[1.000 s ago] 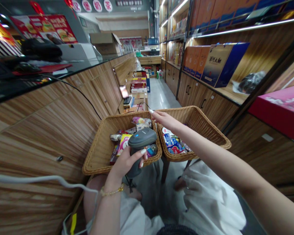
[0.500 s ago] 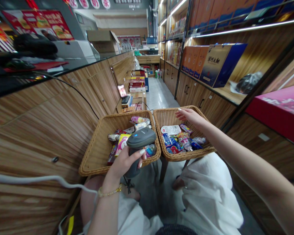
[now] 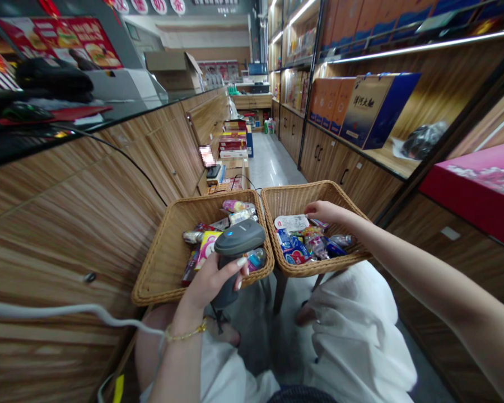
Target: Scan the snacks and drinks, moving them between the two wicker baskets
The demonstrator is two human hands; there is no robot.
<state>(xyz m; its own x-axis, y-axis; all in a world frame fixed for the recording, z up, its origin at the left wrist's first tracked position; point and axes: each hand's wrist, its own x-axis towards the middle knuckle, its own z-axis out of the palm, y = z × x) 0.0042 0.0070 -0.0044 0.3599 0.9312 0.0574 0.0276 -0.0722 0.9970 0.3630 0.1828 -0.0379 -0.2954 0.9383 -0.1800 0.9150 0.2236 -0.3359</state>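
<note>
Over the left wicker basket [image 3: 156,252], close above the lap, the left hand [image 3: 210,280] is closed round the grip of a grey handheld barcode scanner [image 3: 238,238], with its head held up over the basket's contents. A gold bracelet [image 3: 185,334] circles that wrist. The right hand [image 3: 325,211] is loosely open, its fingers curving down onto the top of the pile in the right wicker basket [image 3: 302,193], with no packet clearly gripped.

The step in hand appears to be working through these goods, scanner ready in one hand and the other at the pile. Lifting a packet would call for those right fingers to close on it first.

The left basket holds mixed snack packets, including a yellow-and-pink packet [image 3: 207,246]. The right one holds blue packets [image 3: 292,249] and a white card [image 3: 291,223], whose small print cannot be read, nor can the scanner's small label.

A white cable [image 3: 67,310] crosses the lower left, beside wood-grain cabinets [image 3: 67,224]. Farther off on the right, a shelved blue-and-gold gift box [image 3: 380,109] bears calligraphy that looks like 洋河大曲.
</note>
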